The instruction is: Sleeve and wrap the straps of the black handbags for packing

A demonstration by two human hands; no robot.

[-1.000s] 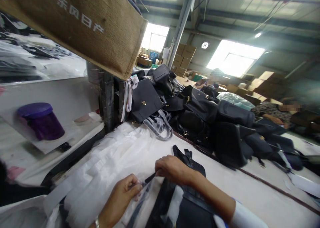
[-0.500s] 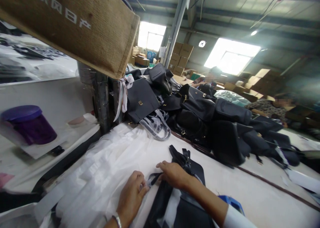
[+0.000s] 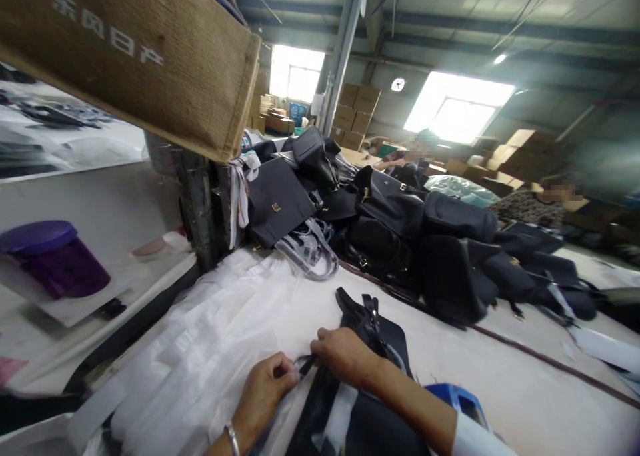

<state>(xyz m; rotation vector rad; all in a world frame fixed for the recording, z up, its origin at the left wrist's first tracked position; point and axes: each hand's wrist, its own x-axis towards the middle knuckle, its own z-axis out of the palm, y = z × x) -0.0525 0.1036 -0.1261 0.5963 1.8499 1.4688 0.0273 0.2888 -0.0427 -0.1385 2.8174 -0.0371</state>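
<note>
A black bag (image 3: 373,423) lies on the white table in front of me, its straps and a buckle toward the far end. My right hand (image 3: 343,355) reaches over the bag with its fingers closed on a thin black strap (image 3: 306,365). Just left of it, my left hand (image 3: 270,384) pinches the strap's other end, where some clear plastic shows. A strip of translucent wrapping (image 3: 340,413) lies across the bag. Beside my left hand spread sheets of thin white wrapping (image 3: 200,343).
A heap of black bags (image 3: 385,243) covers the table's far side. A blue object (image 3: 457,403) sits right of my right forearm. A brown fabric box (image 3: 150,63) hangs at upper left, above a purple bin (image 3: 60,263). Two people (image 3: 530,209) are across the table.
My right hand's fingers have closed in more tightly around the strap. My left hand has shifted slightly, still pinching the strap's end. The view has turned a little.
</note>
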